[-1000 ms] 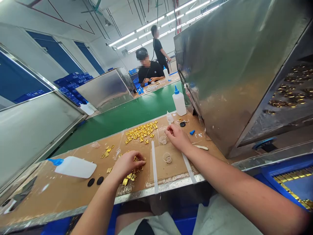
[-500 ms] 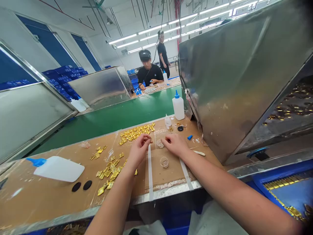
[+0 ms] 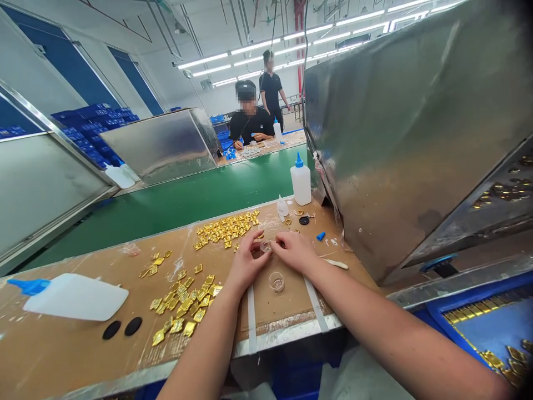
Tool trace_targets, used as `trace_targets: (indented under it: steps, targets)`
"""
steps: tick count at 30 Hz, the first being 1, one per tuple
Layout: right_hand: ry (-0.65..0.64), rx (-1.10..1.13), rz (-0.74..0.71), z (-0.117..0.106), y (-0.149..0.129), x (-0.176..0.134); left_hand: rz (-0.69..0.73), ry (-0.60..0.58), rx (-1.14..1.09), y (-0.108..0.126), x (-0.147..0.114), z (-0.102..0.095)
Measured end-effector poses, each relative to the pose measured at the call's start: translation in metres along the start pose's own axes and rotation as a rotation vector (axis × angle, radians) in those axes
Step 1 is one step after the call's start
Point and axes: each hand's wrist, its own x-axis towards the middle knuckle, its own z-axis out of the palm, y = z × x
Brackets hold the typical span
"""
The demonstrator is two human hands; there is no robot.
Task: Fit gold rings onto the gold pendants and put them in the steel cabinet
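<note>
My left hand [image 3: 249,261] curves its thumb and fingers round a small clear cup [image 3: 265,246] on the cardboard-covered bench. My right hand [image 3: 293,250] is at the cup's right side, fingertips pinched together; whatever they hold is too small to make out. A second clear cup [image 3: 276,281] stands nearer to me, between two pale tape strips. Many gold square pieces [image 3: 227,228] lie in a spread beyond my left hand. Another loose pile of gold pieces [image 3: 183,300] lies left of my left forearm.
A white bottle with blue nozzle [image 3: 79,297] lies at left by two black discs [image 3: 133,326]. Another bottle [image 3: 300,183] and a small dropper bottle [image 3: 282,206] stand behind my hands. A metal panel [image 3: 395,139] rises on the right. Across the green belt [image 3: 187,197] sits a co-worker.
My left hand has opened from a pinch and moved right, closing round the far clear cup. My right hand stays near it with fingertips together. The view has shifted slightly.
</note>
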Motion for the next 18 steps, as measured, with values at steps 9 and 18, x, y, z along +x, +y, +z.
trace_targets:
  steps: [9,18]
  targets:
    - [0.082,0.095,-0.050,-0.002,0.000,-0.002,0.298,-0.040,0.430,0.005,-0.004,-0.001]
    - [0.019,0.360,0.061,0.007,0.010,0.005,0.303,-0.065,0.375,0.007,-0.006,0.004]
